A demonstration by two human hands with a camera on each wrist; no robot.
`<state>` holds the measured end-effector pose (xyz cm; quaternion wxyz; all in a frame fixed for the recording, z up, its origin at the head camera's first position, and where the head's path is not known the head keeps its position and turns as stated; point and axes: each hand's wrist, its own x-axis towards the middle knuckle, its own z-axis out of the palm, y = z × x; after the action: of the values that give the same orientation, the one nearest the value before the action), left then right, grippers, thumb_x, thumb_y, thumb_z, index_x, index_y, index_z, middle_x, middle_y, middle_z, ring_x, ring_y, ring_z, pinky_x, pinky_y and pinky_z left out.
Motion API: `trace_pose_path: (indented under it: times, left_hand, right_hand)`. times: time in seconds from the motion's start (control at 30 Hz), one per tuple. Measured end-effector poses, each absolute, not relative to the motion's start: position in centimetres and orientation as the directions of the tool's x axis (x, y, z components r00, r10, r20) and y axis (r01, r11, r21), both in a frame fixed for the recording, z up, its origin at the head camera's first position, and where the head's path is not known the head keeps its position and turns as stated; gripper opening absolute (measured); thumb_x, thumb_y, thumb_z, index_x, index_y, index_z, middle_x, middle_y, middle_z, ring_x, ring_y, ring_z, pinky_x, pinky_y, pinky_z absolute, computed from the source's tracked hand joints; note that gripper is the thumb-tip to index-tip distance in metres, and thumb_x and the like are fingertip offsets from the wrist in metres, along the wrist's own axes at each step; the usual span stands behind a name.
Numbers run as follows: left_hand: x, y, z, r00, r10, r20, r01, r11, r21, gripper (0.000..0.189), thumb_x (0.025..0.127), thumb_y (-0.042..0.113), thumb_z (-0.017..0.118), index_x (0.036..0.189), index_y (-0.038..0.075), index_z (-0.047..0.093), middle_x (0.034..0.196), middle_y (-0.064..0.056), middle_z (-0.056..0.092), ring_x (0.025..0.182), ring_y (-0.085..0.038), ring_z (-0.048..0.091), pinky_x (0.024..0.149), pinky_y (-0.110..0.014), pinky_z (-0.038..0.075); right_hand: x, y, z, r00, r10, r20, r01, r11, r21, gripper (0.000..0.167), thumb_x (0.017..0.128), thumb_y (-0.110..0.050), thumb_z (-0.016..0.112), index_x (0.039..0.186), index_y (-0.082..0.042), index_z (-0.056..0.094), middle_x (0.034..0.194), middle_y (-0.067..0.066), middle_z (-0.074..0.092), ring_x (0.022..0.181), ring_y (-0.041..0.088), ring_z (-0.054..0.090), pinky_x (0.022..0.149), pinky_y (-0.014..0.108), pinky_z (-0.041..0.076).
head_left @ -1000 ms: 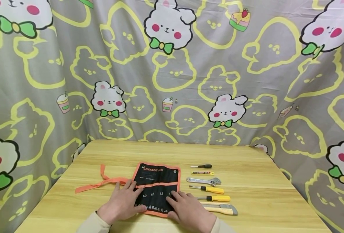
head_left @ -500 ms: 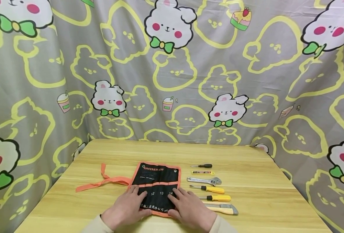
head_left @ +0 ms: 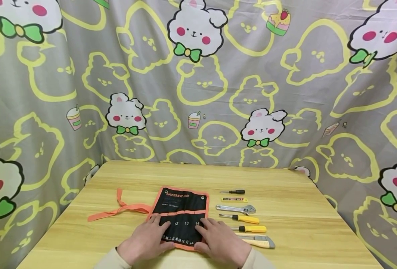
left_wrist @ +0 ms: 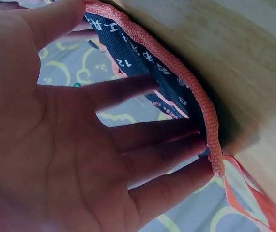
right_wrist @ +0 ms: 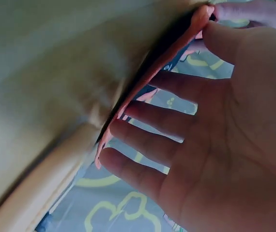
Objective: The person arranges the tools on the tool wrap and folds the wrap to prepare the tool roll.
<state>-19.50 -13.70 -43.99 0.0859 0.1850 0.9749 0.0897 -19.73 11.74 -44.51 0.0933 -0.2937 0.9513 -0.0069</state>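
A black tool pouch (head_left: 185,203) with orange edging lies flat on the table, its row of numbered pockets toward me. My left hand (head_left: 146,241) rests its fingertips on the pouch's lower left part. On the lower right edge lie the fingers of my right hand (head_left: 222,241), the thumb at the bottom border. In the left wrist view, the left hand's fingers (left_wrist: 167,150) are extended and touch the pouch near its orange border (left_wrist: 176,63). The right wrist view has the right hand's fingers (right_wrist: 143,140) spread along the pouch's edge (right_wrist: 147,77). Neither hand grips anything.
Right of the pouch, tools lie in a column: a small black screwdriver (head_left: 239,191), a flat yellow packet (head_left: 234,200), an adjustable wrench (head_left: 248,209), two yellow-handled screwdrivers (head_left: 250,219) and a utility knife (head_left: 264,241). Orange ties (head_left: 117,211) trail left. A patterned curtain (head_left: 211,89) encloses the wooden table (head_left: 285,183).
My left hand has slid a little right and toward me across the pouch, uncovering its left edge above. My right hand has barely moved. The tools lie as before.
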Motion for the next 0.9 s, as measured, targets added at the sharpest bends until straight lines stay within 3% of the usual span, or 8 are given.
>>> trace_pose_path:
  times: [0.23,0.9]
  left_hand:
    - [-19.4,-13.7,-43.8,-0.912,0.385,-0.141,0.356,0.914,0.193,0.069,0.088,0.059,0.072,0.135,0.008,0.066,0.143,-0.031,0.054,0.136,-0.047,0.05,0.106,-0.061,0.045]
    - [-20.0,-14.6,-43.6,-0.898,0.406,-0.171,0.364,0.902,0.23,0.069,0.089,0.059,0.07,0.138,0.011,0.064,0.147,-0.03,0.051,0.139,-0.048,0.046,0.106,-0.063,0.043]
  right_hand:
    - [-20.4,12.7,-43.9,-0.809,-0.576,-0.115,-0.576,0.816,-0.038,0.062,0.102,-0.06,0.048,0.15,-0.02,0.054,0.156,0.009,0.048,0.141,0.031,0.049,0.113,0.048,0.043]
    - [-19.5,11.1,-44.7,-0.826,-0.535,-0.18,-0.546,0.838,0.014,0.066,0.1,-0.067,0.046,0.147,-0.023,0.057,0.152,0.005,0.053,0.14,0.026,0.05,0.112,0.049,0.043]
